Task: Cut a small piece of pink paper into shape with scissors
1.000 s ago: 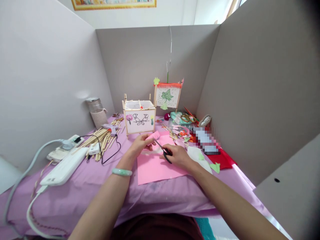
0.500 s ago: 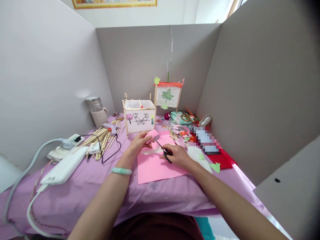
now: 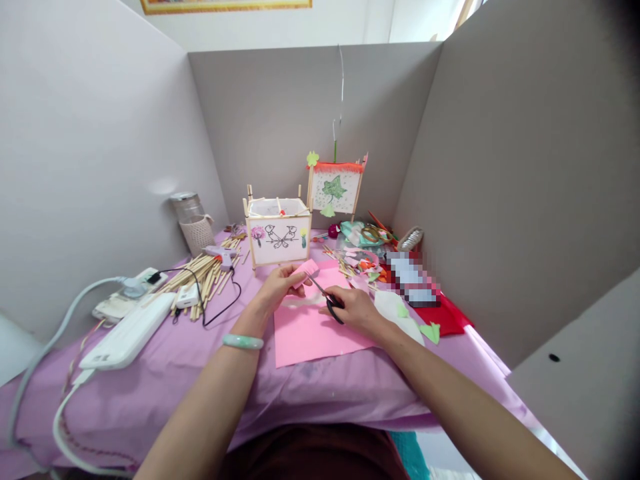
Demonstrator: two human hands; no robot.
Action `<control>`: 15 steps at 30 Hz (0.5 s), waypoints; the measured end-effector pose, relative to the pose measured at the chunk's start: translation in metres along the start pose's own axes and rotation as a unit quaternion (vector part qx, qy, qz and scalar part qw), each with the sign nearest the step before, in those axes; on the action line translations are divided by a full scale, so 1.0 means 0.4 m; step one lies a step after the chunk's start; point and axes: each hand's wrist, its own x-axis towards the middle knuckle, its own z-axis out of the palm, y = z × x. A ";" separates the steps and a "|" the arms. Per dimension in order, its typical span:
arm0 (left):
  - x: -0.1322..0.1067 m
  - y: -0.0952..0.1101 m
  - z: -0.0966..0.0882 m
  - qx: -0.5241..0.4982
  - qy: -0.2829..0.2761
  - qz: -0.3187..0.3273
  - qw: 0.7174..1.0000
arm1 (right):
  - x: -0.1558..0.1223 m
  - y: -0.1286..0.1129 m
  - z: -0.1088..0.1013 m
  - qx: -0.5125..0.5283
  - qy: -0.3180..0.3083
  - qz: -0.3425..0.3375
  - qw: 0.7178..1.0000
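Observation:
My left hand pinches a small folded piece of pink paper just above the table. My right hand grips black-handled scissors, whose blades point up-left to the edge of that pink piece. Both hands hover over a larger pink sheet lying flat on the purple tablecloth. A green bangle circles my left wrist.
Two paper-and-stick lanterns stand behind the hands. Wooden sticks and a glue gun lie at left, with a power strip and cables. Paper scraps and red paper crowd the right. Grey partition walls enclose the table.
The pink piece has been turned slightly in my left hand and the scissors blades have shifted a little along it. Both arms stay in place.

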 end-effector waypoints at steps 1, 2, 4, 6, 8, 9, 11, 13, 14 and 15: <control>0.000 0.000 0.000 0.000 0.000 0.000 1.000 | 0.000 -0.001 0.000 0.001 0.000 0.000 1.000; -0.001 0.001 0.001 0.000 0.000 0.000 1.000 | -0.001 -0.001 0.000 0.002 0.001 -0.001 1.000; -0.001 0.002 0.001 0.001 0.000 -0.001 1.000 | -0.001 0.000 0.001 0.003 0.002 -0.004 1.000; -0.001 0.002 0.001 0.002 0.000 -0.002 1.000 | -0.001 0.002 0.003 0.004 0.005 -0.008 1.000; 0.000 0.001 0.001 0.001 0.000 -0.002 1.000 | 0.000 0.005 0.005 0.005 0.008 -0.011 1.000; 0.001 0.000 0.000 0.000 0.001 -0.002 1.000 | 0.000 0.006 0.006 0.005 0.009 -0.011 1.000; 0.002 -0.003 -0.001 -0.003 0.001 -0.002 1.000 | 0.001 0.007 0.007 0.004 0.011 -0.012 1.000; 0.002 -0.005 -0.003 -0.006 -0.001 -0.003 1.000 | 0.000 0.006 0.007 0.004 0.011 -0.012 1.000; 0.002 -0.006 -0.004 -0.008 -0.002 -0.004 1.000 | 0.000 0.005 0.007 0.004 0.011 -0.013 1.000; 0.001 -0.008 -0.005 -0.009 -0.004 -0.005 1.000 | -0.001 0.003 0.006 0.004 0.011 -0.014 1.000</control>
